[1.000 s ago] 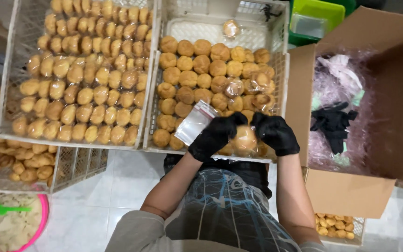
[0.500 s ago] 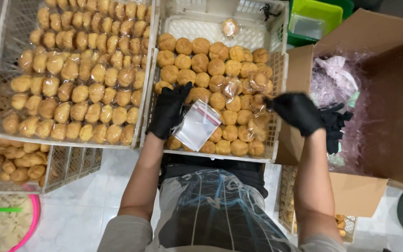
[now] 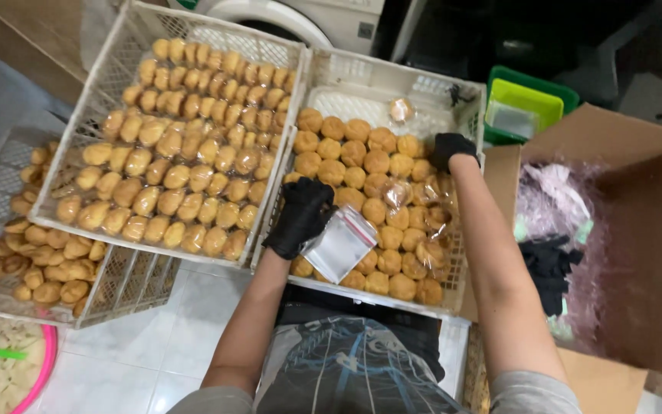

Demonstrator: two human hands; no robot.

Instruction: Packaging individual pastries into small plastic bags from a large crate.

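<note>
Seen from above, a person in black gloves works over a white crate (image 3: 392, 84) of round golden buns (image 3: 354, 178). The left hand (image 3: 300, 216) is closed on a small clear bag (image 3: 340, 245), held over the crate's near edge. The right hand (image 3: 450, 147) reaches to the crate's far right side, resting on wrapped buns; its grip cannot be made out. An open cardboard box (image 3: 637, 230) stands just to the right.

Matt black rubbery gloves on left hand (image 3: 300, 216) and right hand (image 3: 450, 148). Glossy clear plastic bags (image 3: 340, 244). White perforated plastic crates (image 3: 392, 88). Golden, smooth-baked buns (image 3: 354, 178). Dull brown cardboard box (image 3: 641, 230). Shiny white floor tiles (image 3: 185, 326).
</note>
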